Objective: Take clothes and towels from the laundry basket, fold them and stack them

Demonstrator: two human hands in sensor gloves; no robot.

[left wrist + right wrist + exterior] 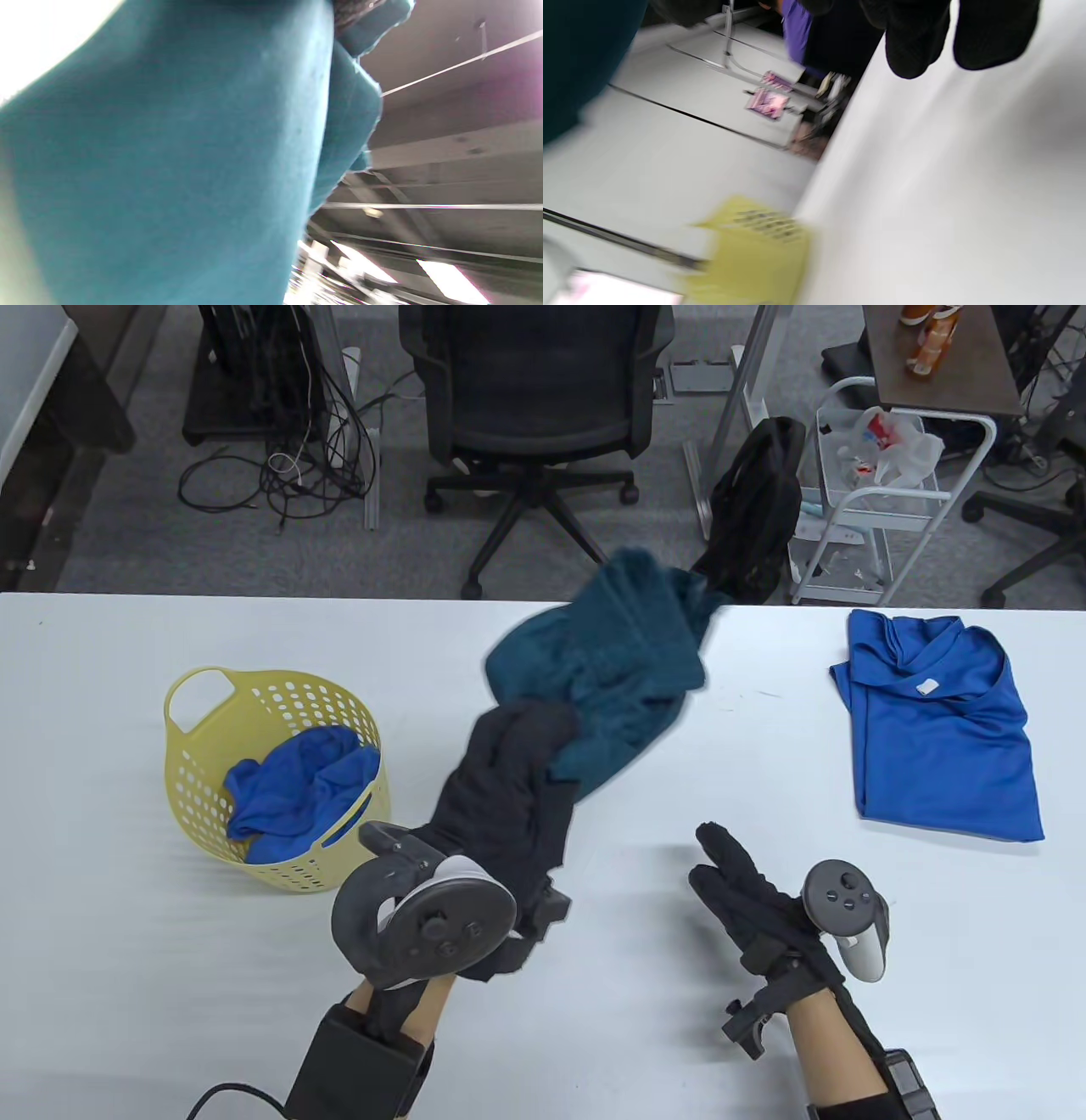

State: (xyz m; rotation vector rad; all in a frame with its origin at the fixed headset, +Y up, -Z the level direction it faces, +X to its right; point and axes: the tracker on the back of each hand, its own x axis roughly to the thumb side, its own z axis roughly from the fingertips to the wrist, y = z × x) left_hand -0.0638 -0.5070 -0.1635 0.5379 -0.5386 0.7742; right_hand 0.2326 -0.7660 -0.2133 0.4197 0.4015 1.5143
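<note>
My left hand (517, 746) grips a dark teal towel (611, 670) and holds it up above the middle of the white table (127, 1001); the cloth is blurred. In the left wrist view the teal towel (178, 161) fills most of the frame. My right hand (738, 874) hovers low over the table's front right, fingers straight and holding nothing; its fingertips (912, 51) show in the right wrist view. A yellow laundry basket (199, 797) at the left holds a crumpled blue cloth (297, 789). A folded blue shirt (942, 721) lies at the right.
Beyond the table's far edge stand a black office chair (534, 398), a black bag (755, 509) and a white wire cart (882, 492). The yellow basket (755, 254) appears blurred in the right wrist view.
</note>
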